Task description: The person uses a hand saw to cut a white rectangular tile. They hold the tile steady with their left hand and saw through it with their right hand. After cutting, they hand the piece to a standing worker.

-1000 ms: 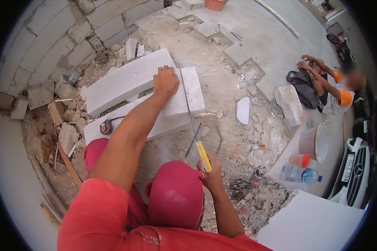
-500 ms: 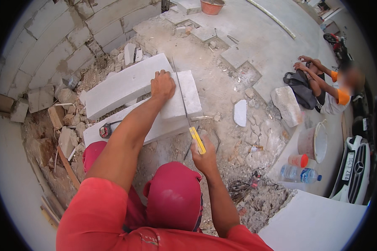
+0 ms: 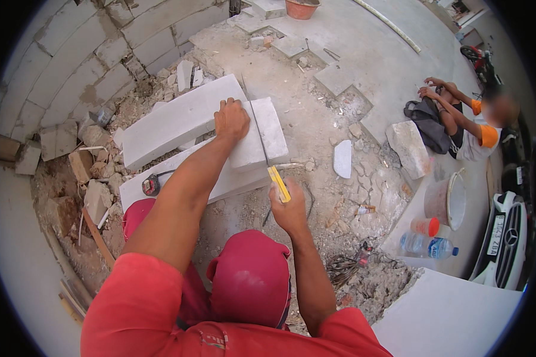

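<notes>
- Left arm [image 3: 177, 205]: extends forward and rightward, nearly straight.
- Left hand [image 3: 232, 119]: lies palm down, bent at the knuckles.
- Right forearm [image 3: 309, 268]: points forward, inclining leftward.
- Right hand [image 3: 289, 209]: forms a closed grip.

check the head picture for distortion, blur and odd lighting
Head view: the block wall bows toward the black fisheye rim; head view: the seated person has a blurred head, while the saw in the right hand looks fairly sharp; head view: light is soft, with a pale sheen on the trouser knee.
</notes>
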Motion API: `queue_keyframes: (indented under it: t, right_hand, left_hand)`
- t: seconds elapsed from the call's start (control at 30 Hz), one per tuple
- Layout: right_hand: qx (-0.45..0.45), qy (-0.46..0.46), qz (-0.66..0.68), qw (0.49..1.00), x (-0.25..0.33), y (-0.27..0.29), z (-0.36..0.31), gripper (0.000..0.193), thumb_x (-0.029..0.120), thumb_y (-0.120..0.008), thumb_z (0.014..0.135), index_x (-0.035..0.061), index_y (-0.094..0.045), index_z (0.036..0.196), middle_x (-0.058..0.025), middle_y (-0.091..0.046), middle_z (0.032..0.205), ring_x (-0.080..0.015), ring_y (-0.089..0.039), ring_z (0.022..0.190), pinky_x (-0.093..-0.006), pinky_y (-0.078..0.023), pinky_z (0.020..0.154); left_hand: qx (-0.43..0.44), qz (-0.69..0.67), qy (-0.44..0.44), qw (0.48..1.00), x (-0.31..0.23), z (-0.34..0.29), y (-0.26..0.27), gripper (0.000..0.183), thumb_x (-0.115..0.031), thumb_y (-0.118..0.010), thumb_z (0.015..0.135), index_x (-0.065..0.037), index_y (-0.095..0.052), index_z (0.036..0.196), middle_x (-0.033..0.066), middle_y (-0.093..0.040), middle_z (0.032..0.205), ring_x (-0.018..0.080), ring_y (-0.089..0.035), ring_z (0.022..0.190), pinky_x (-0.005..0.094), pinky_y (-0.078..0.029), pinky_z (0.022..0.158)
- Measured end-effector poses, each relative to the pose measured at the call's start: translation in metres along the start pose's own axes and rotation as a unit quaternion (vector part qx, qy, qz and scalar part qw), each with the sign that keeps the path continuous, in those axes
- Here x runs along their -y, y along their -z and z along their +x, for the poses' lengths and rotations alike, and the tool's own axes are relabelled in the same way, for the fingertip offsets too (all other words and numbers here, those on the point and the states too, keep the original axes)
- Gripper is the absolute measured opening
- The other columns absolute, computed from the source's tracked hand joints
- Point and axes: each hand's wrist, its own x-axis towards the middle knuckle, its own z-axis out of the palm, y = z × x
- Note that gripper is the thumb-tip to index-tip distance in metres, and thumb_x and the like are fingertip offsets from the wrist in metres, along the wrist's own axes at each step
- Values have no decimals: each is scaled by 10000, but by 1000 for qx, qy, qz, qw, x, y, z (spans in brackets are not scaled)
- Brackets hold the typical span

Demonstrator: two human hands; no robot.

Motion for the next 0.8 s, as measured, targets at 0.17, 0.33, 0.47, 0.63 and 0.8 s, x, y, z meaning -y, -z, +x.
queue_keyframes:
  t: [0.17, 0.33, 0.47, 0.63, 0.8]
  right_hand:
    - [30, -76, 32, 996, 18, 47, -104, 175, 121, -681, 966, -18, -576, 985, -239, -606, 744, -423, -644, 631, -464, -493, 584]
    - [73, -97, 31, 992, 25, 55, -87, 177, 140, -679, 972, -3, -574, 980, -226, -605, 741, -412, -649, 653, -461, -488, 597]
    - [14, -31, 28, 999, 4, -2, 5, 161, 135, -668, 969, -14, -618, 1003, -186, -578, 736, -350, -594, 655, -429, -474, 623]
    - [65, -116, 39, 990, 29, 59, -112, 165, 147, -673, 967, 11, -607, 1034, -221, -644, 813, -371, -676, 708, -425, -526, 663]
    - [73, -106, 24, 991, 7, 47, -84, 200, 179, -679, 977, 14, -599, 1054, -244, -655, 827, -447, -679, 758, -463, -520, 663]
  left_hand:
    - [9, 15, 27, 999, 3, -8, 0, 226, -140, -549, 938, 5, -707, 1009, 173, -666, 1141, 372, -624, 1137, 537, -579, 888]
    - [5, 24, -11, 1000, 12, -13, 6, 216, -140, -554, 941, -3, -708, 1007, 166, -664, 1139, 364, -623, 1144, 542, -583, 877]
    - [49, 9, 14, 999, -3, -7, -2, 251, -148, -547, 951, -7, -717, 1070, 142, -658, 1205, 338, -586, 1230, 559, -545, 924]
    - [40, 11, 43, 998, 10, -8, 4, 260, -162, -559, 944, -7, -719, 1078, 141, -661, 1207, 345, -593, 1214, 553, -549, 917]
    - [40, 14, -3, 999, 8, -9, 4, 263, -158, -555, 941, -5, -721, 1075, 149, -668, 1202, 347, -599, 1205, 538, -562, 908]
